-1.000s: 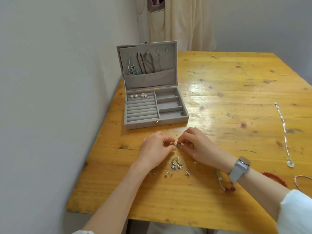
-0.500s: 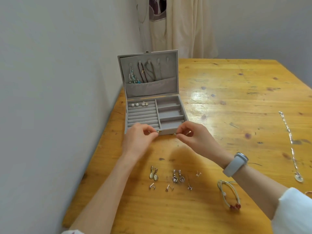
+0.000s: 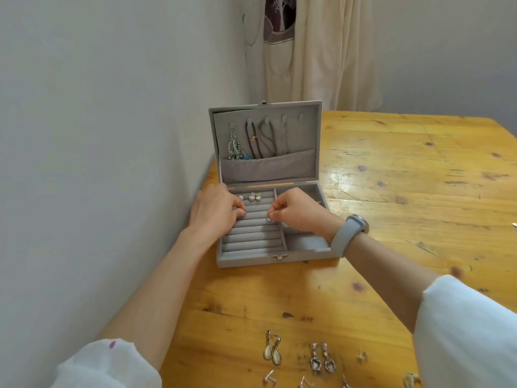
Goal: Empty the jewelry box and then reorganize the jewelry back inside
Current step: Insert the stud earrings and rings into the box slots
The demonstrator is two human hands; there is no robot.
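- Two small earrings, one per hand, appeared to be pinched over the ring rolls (image 3: 251, 233) of the jewelry box (image 3: 268, 219); a glint showed at the right fingertips, while whatever the left hand held was too small to make out.
- The left hand (image 3: 215, 212) was held over the box's left part, fingers curled together toward the rolls; the right hand (image 3: 296, 212) was set above the box's centre divider, thumb and forefinger closed on the tiny silver piece (image 3: 268, 219).
- Both were probably held low so that the pair could be seated side by side in one groove.
- At the box's back row, stud earrings (image 3: 253, 196) were already seated, and necklaces (image 3: 263, 138) hung in its raised lid above a pocket.
- In front of the box, on the wooden table (image 3: 419, 191), drop earrings (image 3: 272, 350) and a second dangling pair (image 3: 321, 358) were laid out in pairs, seemingly sorted for refilling.
- Refilling was judged partly done.
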